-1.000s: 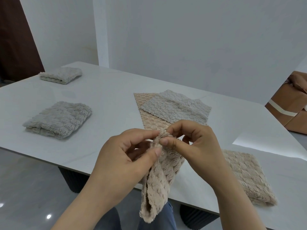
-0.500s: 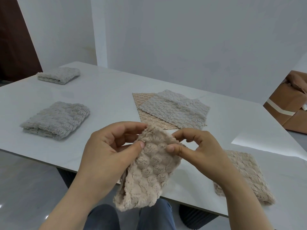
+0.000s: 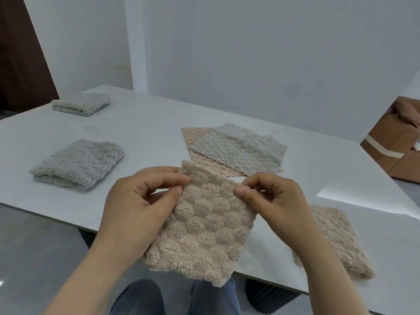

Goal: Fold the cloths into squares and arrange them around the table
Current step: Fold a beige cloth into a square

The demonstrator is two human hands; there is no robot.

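Note:
A fluffy beige cloth (image 3: 204, 228) hangs spread in front of me over the near edge of the white table (image 3: 147, 137). My left hand (image 3: 138, 205) pinches its top left corner and my right hand (image 3: 272, 201) pinches its top right corner. A folded beige cloth (image 3: 334, 239) lies at the near right, partly behind my right forearm. Two folded grey cloths lie to the left, one near (image 3: 77, 164) and one far (image 3: 81, 104). An unfolded grey cloth (image 3: 238, 148) lies on an unfolded beige cloth (image 3: 193, 137) at the table's middle.
A brown cardboard box (image 3: 395, 142) with pale tape stands beyond the table's right end. White walls rise behind the table and a dark door (image 3: 20, 53) is at the far left. My knees (image 3: 172, 296) show below the table edge.
The beige cloth was bunched between my fingers a second ago. My hands have moved apart along its top edge, and it now hangs open and flat.

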